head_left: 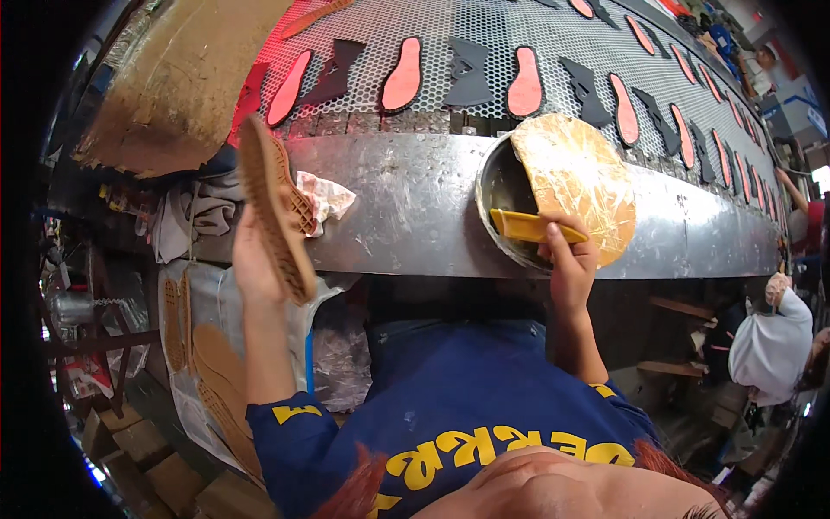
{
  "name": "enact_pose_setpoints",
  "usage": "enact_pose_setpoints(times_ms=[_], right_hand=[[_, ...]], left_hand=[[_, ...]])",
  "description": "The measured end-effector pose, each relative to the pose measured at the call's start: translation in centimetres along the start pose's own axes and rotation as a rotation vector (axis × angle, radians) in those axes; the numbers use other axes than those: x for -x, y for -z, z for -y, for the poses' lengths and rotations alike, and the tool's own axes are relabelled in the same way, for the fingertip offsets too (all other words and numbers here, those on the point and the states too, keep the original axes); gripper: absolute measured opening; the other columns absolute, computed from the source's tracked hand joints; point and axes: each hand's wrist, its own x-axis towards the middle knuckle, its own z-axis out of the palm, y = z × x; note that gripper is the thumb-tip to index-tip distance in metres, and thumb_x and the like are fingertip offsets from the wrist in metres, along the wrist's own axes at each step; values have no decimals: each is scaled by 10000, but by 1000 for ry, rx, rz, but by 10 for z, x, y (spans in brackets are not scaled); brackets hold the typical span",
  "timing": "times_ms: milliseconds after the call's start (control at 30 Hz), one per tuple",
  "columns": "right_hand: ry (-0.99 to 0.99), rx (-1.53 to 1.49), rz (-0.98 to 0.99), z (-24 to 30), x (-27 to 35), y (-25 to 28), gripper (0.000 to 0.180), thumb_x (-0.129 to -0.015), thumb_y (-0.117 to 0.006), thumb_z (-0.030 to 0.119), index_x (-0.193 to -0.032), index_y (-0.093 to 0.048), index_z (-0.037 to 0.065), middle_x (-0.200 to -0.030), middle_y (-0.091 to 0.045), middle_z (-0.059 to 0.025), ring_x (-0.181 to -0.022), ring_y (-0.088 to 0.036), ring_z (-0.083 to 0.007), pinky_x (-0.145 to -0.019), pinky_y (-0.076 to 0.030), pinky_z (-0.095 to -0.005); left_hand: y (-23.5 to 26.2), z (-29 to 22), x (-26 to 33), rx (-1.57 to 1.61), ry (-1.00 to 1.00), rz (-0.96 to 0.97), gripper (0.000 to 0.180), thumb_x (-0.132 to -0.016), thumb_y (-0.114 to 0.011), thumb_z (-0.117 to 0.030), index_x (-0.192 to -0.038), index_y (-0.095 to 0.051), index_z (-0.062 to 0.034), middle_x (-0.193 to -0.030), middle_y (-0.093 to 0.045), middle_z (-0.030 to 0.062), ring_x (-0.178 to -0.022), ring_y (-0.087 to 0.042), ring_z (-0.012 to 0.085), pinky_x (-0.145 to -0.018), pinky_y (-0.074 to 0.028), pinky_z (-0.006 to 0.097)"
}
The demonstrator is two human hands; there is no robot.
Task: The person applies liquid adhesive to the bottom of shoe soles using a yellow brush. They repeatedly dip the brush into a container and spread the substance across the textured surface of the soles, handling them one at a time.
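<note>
My left hand (252, 259) holds a tan rubber shoe sole (275, 208) upright, tread side toward me, in front of the steel ledge (406, 216). My right hand (571, 264) grips a yellow brush handle (532, 227) whose far end reaches into a round metal pot (501, 186) set in the ledge. A round lid wrapped in brownish tape (575, 186) leans over the pot's right half. What is inside the pot is hidden in shadow.
Behind the ledge runs a perforated conveyor belt (484, 35) carrying several pink insoles and black cut pieces. A crumpled cloth (324, 199) lies on the ledge. More tan soles (212, 372) are stacked low on my left. Another person (774, 337) works at right.
</note>
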Motion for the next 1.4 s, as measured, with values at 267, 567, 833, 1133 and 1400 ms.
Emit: enact_pose_setpoints(times_ms=[267, 567, 833, 1133, 1400], right_hand=[[335, -559, -86, 19, -7, -9, 185, -1001, -453, 192, -1075, -485, 25, -1193, -555, -260, -960, -630, -284, -813, -544, -386], [923, 205, -16, 36, 3, -40, 374, -915, -606, 352, -1039, -635, 0, -1190, -547, -279, -1060, -586, -348, -877, -491, -400], [970, 232, 46, 41, -2, -54, 317, -877, -665, 225, -1093, -637, -4, -1237, -491, -262, -1088, -585, -343, -904, -496, -385], [982, 277, 142, 47, -2, -50, 299, -885, -658, 215, -1063, -616, -22, -1214, -530, -272, -1066, -602, -352, -890, -501, -384], [817, 152, 452, 42, 4, -37, 236, -893, -627, 152, -1039, -565, -24, -1207, -561, -267, -1070, -599, -355, -898, -486, -385]], left_hand=[[-73, 101, 1, 178, 472, 292, 614, -1007, -236, -453, -1388, -362, 11, -1312, -491, 227, -1133, -545, 348, -972, -441, 528], [-78, 136, 20, -23, 517, 543, 654, -975, -320, -503, -1445, -244, -55, -1358, -419, 169, -1298, -411, 375, -1079, -351, 507], [-84, 139, 27, -102, 491, 588, 671, -965, -396, -480, -1480, -133, -140, -1397, -398, 163, -1285, -427, 364, -1070, -359, 508], [-91, 138, 30, -145, 457, 609, 692, -955, -416, -490, -1482, -123, -148, -1379, -402, 148, -1254, -460, 336, -1015, -404, 549], [-97, 128, 33, -301, 522, 494, 739, -931, -242, -634, -1461, -184, -123, -1315, -465, 155, -1110, -576, 317, -850, -538, 516]])
